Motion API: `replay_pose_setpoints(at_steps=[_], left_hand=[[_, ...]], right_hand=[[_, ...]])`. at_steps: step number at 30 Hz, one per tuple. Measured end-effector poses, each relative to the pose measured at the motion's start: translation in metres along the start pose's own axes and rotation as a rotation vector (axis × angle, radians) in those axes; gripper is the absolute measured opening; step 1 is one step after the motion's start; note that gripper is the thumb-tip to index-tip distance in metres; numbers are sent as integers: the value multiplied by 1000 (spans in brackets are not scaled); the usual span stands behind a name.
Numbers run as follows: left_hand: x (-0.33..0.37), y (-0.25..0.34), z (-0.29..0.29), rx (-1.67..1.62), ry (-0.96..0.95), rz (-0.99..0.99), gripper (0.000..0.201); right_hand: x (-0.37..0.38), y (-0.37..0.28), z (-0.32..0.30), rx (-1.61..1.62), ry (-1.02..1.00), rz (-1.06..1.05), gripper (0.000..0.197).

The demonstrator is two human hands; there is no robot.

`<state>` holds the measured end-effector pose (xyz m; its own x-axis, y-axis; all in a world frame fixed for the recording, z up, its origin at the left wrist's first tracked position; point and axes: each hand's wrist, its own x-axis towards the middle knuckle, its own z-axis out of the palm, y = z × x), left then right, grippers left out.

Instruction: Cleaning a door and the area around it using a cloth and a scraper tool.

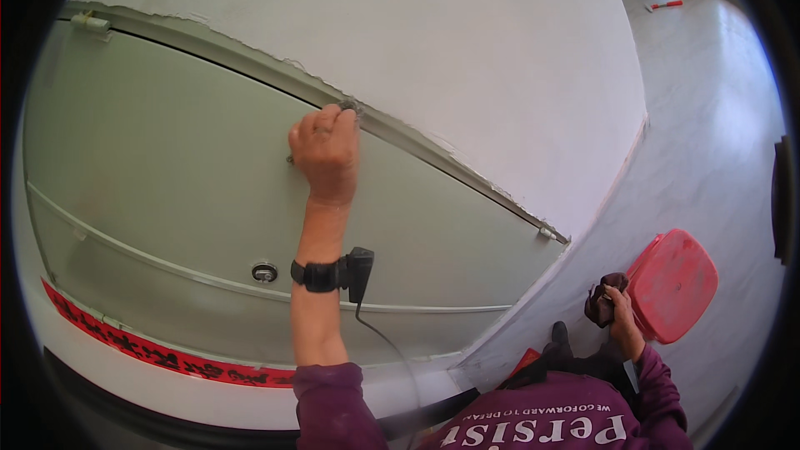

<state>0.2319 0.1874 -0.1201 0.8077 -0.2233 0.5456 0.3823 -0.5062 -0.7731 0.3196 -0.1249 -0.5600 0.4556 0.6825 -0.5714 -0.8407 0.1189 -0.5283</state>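
Note:
My left hand point(325, 154) is raised with its fingers closed on a small grey tangled pad that looks like a steel wool scourer point(353, 106). The pad touches the pale green door frame point(417, 147), where the frame meets the white wall. Behind that hand is the pale green door point(183, 133). Lower down at the right, my right hand point(620, 310) grips a bunched dark brown cloth point(602, 300), close beside a red plastic stool point(677, 285). A black strap with a small device point(333, 273) sits round my left wrist.
Hinges point(90, 23) show along the frame, and a round metal fitting point(264, 272) is set in the door. A red paper strip point(158, 346) with black writing runs along the lower left. On the grey floor at the far right lies a red-handled tool point(665, 6), perhaps a hammer.

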Motion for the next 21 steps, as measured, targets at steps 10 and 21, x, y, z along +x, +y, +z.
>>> replay_pose_setpoints(at_steps=[10, 21], left_hand=[[-20, -7, 4, 65, -191, 269, 25], [-71, 63, 38, -189, -363, 328, 28]], right_hand=[[-4, 39, 14, 110, 80, 31, 18], [2, 71, 29, 144, 13, 112, 19]])
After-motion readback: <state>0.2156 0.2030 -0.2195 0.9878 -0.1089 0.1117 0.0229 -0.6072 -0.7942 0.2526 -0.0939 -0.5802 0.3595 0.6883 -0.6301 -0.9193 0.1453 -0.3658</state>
